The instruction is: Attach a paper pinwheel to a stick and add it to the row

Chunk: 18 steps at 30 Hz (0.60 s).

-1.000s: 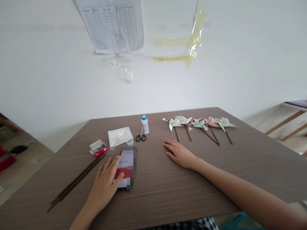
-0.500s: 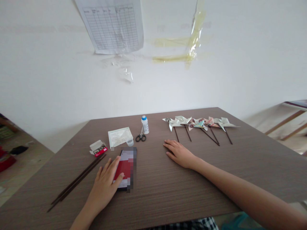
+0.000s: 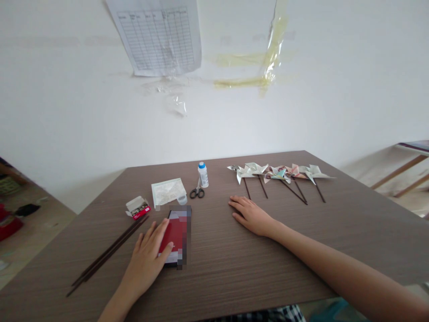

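Note:
My left hand (image 3: pixel 147 252) lies open with its fingers spread, thumb and fingertips resting over the left side of a phone (image 3: pixel 176 235) whose screen shows a red area; part of the phone is blurred by blocks. My right hand (image 3: pixel 251 215) rests open and flat on the wooden table (image 3: pixel 214 277), holding nothing. Beyond it, several paper pinwheels (image 3: pixel 251 170) on dark sticks lie in a row. Dark thin sticks (image 3: pixel 109 255) lie to the left of my left hand, close to a small red and white box (image 3: pixel 138 208) with its flap up.
Scissors (image 3: pixel 197 192) with black handles lie beside a white bottle (image 3: pixel 203 175) with a blue cap. Left of them are a pale flat sheet or tray (image 3: pixel 167 190) and a small clear cup (image 3: pixel 182 199). A white wall (image 3: pixel 214 129) stands behind the table.

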{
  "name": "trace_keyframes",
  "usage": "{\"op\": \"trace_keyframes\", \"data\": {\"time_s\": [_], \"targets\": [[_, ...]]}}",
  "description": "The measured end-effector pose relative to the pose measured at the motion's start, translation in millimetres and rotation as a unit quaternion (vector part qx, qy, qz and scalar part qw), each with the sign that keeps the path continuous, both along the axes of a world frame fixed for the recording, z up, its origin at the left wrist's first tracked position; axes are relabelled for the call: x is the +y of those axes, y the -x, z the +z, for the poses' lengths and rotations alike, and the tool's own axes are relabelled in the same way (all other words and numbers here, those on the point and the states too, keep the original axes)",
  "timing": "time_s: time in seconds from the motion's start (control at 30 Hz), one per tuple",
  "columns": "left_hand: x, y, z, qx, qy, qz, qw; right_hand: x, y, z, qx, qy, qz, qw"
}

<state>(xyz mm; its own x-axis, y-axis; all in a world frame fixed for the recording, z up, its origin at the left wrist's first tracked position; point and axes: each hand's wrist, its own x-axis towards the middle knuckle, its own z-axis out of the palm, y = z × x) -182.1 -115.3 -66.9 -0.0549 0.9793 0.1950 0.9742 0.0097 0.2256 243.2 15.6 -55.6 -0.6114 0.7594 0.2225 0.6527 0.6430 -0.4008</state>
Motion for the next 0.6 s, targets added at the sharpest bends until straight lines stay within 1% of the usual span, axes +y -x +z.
{"op": "trace_keyframes", "data": {"time_s": [0.13,0.3,0.47,0.6], "targets": [[0.4,1.2,-1.9,0.006,-0.015,-0.004,1.0,0.6,-0.2,-1.3,0.007,-0.006,0.0,1.0],[0.7,1.9,-4.5,0.008,-0.01,0.003,1.0,1.3,-0.6,-3.6,0.011,-0.013,0.001,1.0],[0.0,2.6,-4.9,0.006,-0.012,0.0,1.0,-0.1,-0.2,-0.5,0.004,-0.008,0.001,1.0],[-0.1,1.9,-3.2,0.01,0.001,0.003,1.0,-0.7,0.4,1.3,-0.005,0.0,0.002,1.0]]}}
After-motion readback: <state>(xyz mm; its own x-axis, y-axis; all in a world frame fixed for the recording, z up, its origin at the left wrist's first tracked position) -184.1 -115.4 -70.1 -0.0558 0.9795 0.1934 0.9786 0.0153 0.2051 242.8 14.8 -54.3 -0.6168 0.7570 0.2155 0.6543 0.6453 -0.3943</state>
